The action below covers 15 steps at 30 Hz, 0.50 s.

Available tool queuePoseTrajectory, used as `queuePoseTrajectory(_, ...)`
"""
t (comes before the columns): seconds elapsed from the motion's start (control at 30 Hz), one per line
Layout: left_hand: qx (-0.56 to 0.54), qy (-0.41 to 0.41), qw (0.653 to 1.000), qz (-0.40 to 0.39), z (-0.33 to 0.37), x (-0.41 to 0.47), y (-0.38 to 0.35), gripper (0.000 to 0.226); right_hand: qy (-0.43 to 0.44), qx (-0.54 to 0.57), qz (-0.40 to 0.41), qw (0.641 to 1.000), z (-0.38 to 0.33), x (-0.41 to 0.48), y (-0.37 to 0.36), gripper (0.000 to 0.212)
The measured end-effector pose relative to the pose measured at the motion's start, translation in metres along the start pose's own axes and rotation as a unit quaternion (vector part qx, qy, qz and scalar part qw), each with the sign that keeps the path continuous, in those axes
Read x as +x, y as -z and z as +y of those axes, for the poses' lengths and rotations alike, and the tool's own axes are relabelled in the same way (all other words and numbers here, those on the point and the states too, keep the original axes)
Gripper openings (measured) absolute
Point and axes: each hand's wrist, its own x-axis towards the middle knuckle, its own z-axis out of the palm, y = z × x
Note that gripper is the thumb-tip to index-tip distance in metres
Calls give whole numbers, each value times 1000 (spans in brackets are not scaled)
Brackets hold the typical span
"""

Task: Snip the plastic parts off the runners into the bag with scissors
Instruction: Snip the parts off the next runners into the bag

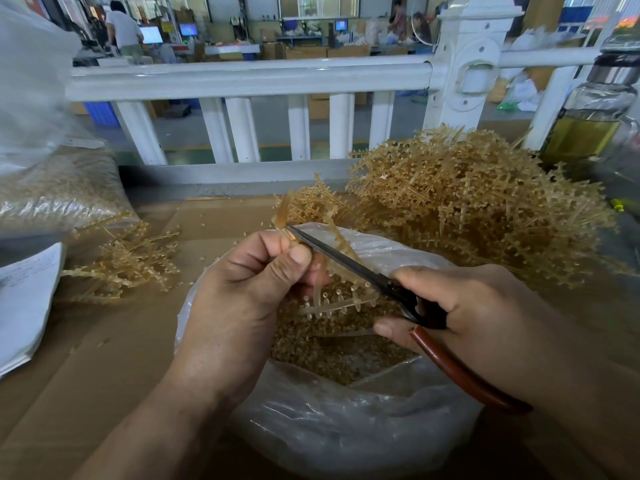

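My left hand (242, 299) grips a translucent amber runner (337, 271) with small parts along its branches, holding it over the open clear plastic bag (346, 427). My right hand (478, 313) holds scissors (349, 263) with dark blades and reddish-brown handles. The blades lie along the runner, tip near my left thumb. Inside the bag lies a heap of small amber cut parts (332, 344).
A big pile of uncut runners (485, 206) fills the right of the cardboard-covered table (104, 358). A smaller runner heap (124, 261) lies left, beside white papers (24, 306) and a full bag (59, 192). A bottle (595, 116) stands far right, a white railing (249, 77) behind.
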Motion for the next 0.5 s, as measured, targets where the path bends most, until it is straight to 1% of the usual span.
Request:
queuePoseTrajectory(0.13, -5, 12, 1000, 3, 2, 1, -1, 17, -6, 14, 1, 1000, -1, -1, -1, 35)
queuePoseTrajectory(0.27, -37, 27, 999, 10, 5, 2, -1, 14, -5, 38, 25, 999, -1, -1, -4, 53)
queuePoseTrajectory(0.37, -58, 41, 997, 23, 6, 1, -2, 13, -45, 113, 61, 991, -1, -1, -5, 57)
queuePoseTrajectory(0.43, -65, 49, 996, 27, 8, 1, -4, 18, -70, 167, 86, 980, -2, -2, -5, 53)
queuePoseTrajectory(0.5, -73, 56, 995, 27, 10, 0, -5, 21, -83, 243, 106, 961, -3, -1, -8, 51)
